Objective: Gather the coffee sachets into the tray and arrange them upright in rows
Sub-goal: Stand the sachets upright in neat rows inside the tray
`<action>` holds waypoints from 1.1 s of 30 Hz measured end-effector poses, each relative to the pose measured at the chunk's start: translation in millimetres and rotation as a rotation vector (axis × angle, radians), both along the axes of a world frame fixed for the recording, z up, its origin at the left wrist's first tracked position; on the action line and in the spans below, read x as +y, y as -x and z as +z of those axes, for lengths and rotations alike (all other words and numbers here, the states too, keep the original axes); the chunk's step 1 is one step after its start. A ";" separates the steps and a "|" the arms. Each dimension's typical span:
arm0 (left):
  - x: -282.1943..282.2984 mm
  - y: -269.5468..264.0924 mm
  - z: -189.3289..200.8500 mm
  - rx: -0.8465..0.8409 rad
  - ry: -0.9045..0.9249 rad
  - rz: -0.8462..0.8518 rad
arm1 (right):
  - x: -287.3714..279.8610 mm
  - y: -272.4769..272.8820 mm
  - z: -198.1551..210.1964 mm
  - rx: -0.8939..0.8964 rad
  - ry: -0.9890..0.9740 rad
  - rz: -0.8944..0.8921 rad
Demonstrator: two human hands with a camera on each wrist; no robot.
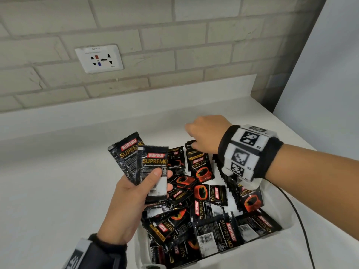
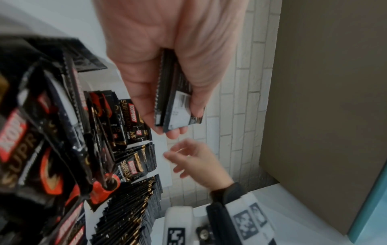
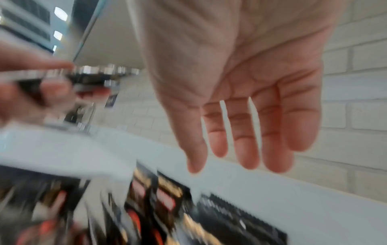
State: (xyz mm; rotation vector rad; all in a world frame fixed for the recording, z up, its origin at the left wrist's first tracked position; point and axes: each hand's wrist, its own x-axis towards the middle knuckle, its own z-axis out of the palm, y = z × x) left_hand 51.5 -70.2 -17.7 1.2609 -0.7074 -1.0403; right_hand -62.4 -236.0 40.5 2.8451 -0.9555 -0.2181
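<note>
Nearest, heaped flat and crosswise in the white tray (image 1: pixel 287 229): loose sachets (image 1: pixel 211 216), long axes every way, reading "KOPIKO SUPREMO". Above the tray's left edge, left hand (image 1: pixel 134 193), grip curled round two held sachets (image 1: pixel 151 167), long axes upright, tops toward the wall, "Premium Instant Coffee" legible. Farther, right hand (image 1: pixel 206 134), grip slack and empty, over upright sachets (image 1: pixel 200 164) by the tray's far edge, near the desk (image 1: pixel 58 171) back corner. Beyond, wall socket (image 1: pixel 99 59).

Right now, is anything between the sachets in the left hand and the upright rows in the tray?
Yes: loose sachets lie flat across the tray, and the open right hand hovers over the upright sachets at the far end. The left hand holds its held sachets beside them.
</note>
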 end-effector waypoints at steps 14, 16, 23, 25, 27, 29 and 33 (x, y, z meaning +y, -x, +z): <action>-6.6 23.1 2.6 -0.003 -0.033 0.001 | 35.4 36.1 -2.3 -0.779 -0.949 -0.196; -5.0 18.9 3.5 0.092 -0.077 0.007 | 32.1 39.5 0.5 -0.837 -0.983 -0.211; 2.5 11.1 6.1 0.038 -0.067 0.049 | 17.7 57.6 21.4 -0.897 -0.791 -0.218; 6.2 7.9 5.5 0.049 -0.060 0.055 | 13.3 61.5 24.5 -0.778 -0.775 -0.235; 9.6 4.1 5.4 0.057 -0.052 0.069 | 8.3 62.5 26.3 -0.675 -0.782 -0.268; 12.4 0.4 4.8 0.063 -0.044 0.086 | 4.8 61.2 28.2 -0.576 -0.812 -0.298; 17.0 -3.9 4.4 0.075 -0.024 0.088 | 1.6 53.3 30.3 -0.258 -0.705 -0.187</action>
